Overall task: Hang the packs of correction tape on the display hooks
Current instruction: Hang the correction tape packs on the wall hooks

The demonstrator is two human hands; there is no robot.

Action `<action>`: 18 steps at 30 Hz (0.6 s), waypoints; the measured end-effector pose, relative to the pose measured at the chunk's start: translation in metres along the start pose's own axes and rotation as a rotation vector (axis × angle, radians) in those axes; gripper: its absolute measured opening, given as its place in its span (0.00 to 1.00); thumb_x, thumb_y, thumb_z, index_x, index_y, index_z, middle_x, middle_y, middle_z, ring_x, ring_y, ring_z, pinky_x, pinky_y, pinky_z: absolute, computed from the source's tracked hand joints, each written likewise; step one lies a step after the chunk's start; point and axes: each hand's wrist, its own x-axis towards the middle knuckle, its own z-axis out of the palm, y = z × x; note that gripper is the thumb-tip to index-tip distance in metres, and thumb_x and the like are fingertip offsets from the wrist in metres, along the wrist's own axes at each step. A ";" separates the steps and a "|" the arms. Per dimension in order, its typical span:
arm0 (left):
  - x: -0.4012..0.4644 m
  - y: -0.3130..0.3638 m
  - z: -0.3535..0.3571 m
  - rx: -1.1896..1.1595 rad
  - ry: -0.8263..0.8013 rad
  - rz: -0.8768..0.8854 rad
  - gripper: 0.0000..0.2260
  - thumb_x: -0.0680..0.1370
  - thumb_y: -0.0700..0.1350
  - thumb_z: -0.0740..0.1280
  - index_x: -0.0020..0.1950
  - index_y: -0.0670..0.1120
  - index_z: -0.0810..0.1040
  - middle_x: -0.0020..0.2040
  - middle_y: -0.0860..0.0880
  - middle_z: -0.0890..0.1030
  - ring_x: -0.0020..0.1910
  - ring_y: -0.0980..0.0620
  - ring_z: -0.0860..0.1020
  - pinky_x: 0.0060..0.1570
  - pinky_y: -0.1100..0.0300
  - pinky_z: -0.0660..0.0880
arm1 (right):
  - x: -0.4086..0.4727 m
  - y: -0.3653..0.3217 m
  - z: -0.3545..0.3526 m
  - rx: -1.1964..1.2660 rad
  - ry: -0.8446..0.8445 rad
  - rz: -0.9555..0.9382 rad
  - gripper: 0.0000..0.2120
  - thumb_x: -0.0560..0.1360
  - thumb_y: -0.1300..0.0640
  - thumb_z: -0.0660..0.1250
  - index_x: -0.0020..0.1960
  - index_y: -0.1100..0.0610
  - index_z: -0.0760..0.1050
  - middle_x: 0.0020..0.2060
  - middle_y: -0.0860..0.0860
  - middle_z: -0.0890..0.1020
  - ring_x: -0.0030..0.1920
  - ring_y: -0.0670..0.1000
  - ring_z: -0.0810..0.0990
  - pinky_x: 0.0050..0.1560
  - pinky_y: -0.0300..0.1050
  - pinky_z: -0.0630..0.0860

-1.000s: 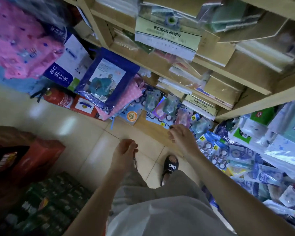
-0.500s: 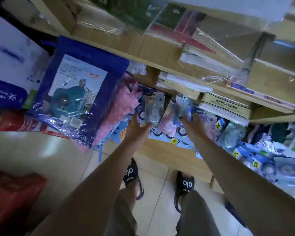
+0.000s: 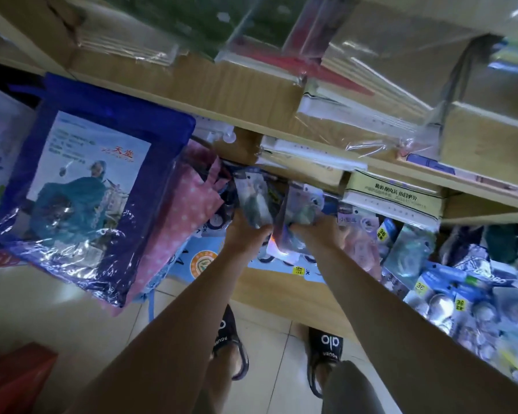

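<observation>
Nearest to me, I am seeing two black sandals [image 3: 326, 354] standing on the pale tiled floor [image 3: 57, 309], with a red bag [image 3: 12, 380] at the near left corner. Both forearms are reaching away from me toward the low display.

Left hand [image 3: 243, 234]: I am gripping one pack of correction tape [image 3: 253, 201] by its lower end, fingers curled round it. The pack is standing roughly upright, its top reaching up toward the underside of the wooden shelf [image 3: 222, 94]. The frame is blurred here, so I cannot tell whether its hang hole is on a hook.

Right hand [image 3: 314, 231]: I am grasping a second pack [image 3: 299, 210], purple-tinted, just right of the first and nearly touching it. Its lower edge is hanging below my fingers.

To the right, more hanging packs [image 3: 410, 252] in teal, pink and blue are crowding the display, several overlapping; yellow price stickers are showing on some. Behind my hands a light blue card [image 3: 204, 261] is lying against the front of the display.

To the left, a pink dotted bag [image 3: 189, 210] is hanging just beside the left-hand pack, and left of that a large blue raincoat package [image 3: 87, 186] in glossy plastic.

Farthest, the shelf is carrying stacked notebooks [image 3: 386, 195] and wrapped paper goods [image 3: 371, 55].
</observation>
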 end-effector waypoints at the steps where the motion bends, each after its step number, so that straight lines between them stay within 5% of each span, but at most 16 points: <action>1: -0.002 0.001 0.000 0.015 -0.026 0.029 0.22 0.78 0.44 0.74 0.67 0.41 0.71 0.54 0.44 0.77 0.50 0.43 0.77 0.35 0.58 0.69 | -0.005 0.003 0.001 0.008 -0.024 -0.006 0.47 0.50 0.41 0.75 0.67 0.56 0.74 0.63 0.59 0.76 0.63 0.61 0.75 0.55 0.53 0.77; 3: -0.006 0.001 -0.002 0.040 -0.037 0.081 0.19 0.78 0.44 0.72 0.66 0.42 0.74 0.54 0.43 0.80 0.51 0.42 0.80 0.39 0.56 0.72 | -0.012 0.010 0.001 0.104 -0.046 -0.003 0.53 0.44 0.42 0.74 0.67 0.61 0.74 0.60 0.61 0.80 0.59 0.61 0.80 0.49 0.51 0.78; 5: -0.017 0.005 -0.008 0.037 0.014 0.094 0.19 0.79 0.45 0.71 0.69 0.44 0.74 0.56 0.42 0.82 0.48 0.41 0.81 0.39 0.56 0.73 | -0.018 0.017 -0.005 0.223 -0.047 -0.017 0.50 0.42 0.43 0.72 0.59 0.67 0.77 0.49 0.62 0.84 0.44 0.57 0.82 0.37 0.46 0.73; 7: -0.026 0.006 -0.014 -0.026 0.092 0.116 0.20 0.79 0.46 0.71 0.70 0.44 0.75 0.56 0.42 0.83 0.47 0.41 0.82 0.37 0.57 0.73 | -0.022 0.025 -0.018 0.293 -0.023 -0.045 0.43 0.45 0.46 0.74 0.55 0.69 0.77 0.42 0.62 0.82 0.34 0.54 0.76 0.32 0.42 0.68; 10: -0.040 0.013 -0.017 -0.103 0.088 0.132 0.21 0.78 0.49 0.71 0.70 0.46 0.76 0.59 0.43 0.83 0.54 0.40 0.81 0.44 0.54 0.74 | -0.025 0.038 -0.053 0.225 0.096 -0.047 0.22 0.55 0.52 0.76 0.46 0.59 0.77 0.35 0.55 0.78 0.30 0.53 0.72 0.29 0.39 0.62; 12: -0.041 0.021 -0.009 -0.138 -0.013 0.063 0.18 0.79 0.50 0.70 0.68 0.48 0.77 0.59 0.46 0.81 0.57 0.43 0.79 0.44 0.55 0.73 | -0.021 0.049 -0.073 0.147 0.189 -0.052 0.20 0.57 0.49 0.77 0.44 0.56 0.78 0.38 0.55 0.80 0.38 0.57 0.79 0.34 0.44 0.71; 14: -0.045 0.028 0.004 -0.105 -0.101 0.025 0.12 0.82 0.51 0.68 0.63 0.49 0.78 0.50 0.48 0.79 0.50 0.45 0.78 0.40 0.57 0.75 | -0.014 0.062 -0.083 0.047 0.200 -0.016 0.34 0.56 0.44 0.77 0.57 0.58 0.76 0.55 0.60 0.80 0.57 0.62 0.79 0.54 0.53 0.78; 16: -0.044 0.025 0.017 -0.003 -0.140 0.069 0.23 0.76 0.63 0.66 0.64 0.49 0.78 0.51 0.44 0.78 0.50 0.42 0.79 0.49 0.46 0.82 | -0.011 0.073 -0.086 -0.035 0.166 0.011 0.39 0.62 0.45 0.79 0.66 0.59 0.70 0.64 0.61 0.72 0.67 0.63 0.71 0.66 0.57 0.73; 18: -0.034 0.012 0.029 0.106 -0.130 0.112 0.29 0.70 0.67 0.63 0.61 0.48 0.79 0.57 0.37 0.77 0.58 0.36 0.79 0.58 0.37 0.80 | -0.012 0.078 -0.086 -0.040 0.145 -0.009 0.43 0.60 0.43 0.77 0.69 0.59 0.67 0.65 0.60 0.72 0.68 0.64 0.70 0.68 0.60 0.73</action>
